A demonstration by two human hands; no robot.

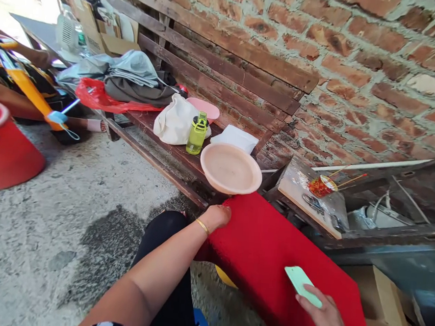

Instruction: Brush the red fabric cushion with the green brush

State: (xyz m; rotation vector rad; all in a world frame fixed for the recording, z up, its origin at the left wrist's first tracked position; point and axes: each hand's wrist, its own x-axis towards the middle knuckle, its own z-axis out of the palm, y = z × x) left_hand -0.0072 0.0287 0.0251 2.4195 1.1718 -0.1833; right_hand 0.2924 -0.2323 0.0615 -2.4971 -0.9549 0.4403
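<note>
A red cloth (271, 240) covers a long surface in front of me. My left hand (217, 217), with a gold bangle at the wrist, is closed on the cloth's far left edge, its fingertips partly hidden. Just beyond it stands a shallow pinkish-beige basin (232, 170). My right hand (322, 312) grips a flat mint-green, phone-shaped object (300, 281) between thumb and fingers, over the near part of the cloth. I cannot tell whether that object touches the cloth.
On the wooden bench (224, 50) are a green bottle (197, 136), a white bag (174, 121) and folded clothes (134, 74). A red bucket (10, 150) stands at left, near another person's leg (82, 123). At right are a board (293, 187) with a patterned cup (322, 186) and a cardboard box (382, 301).
</note>
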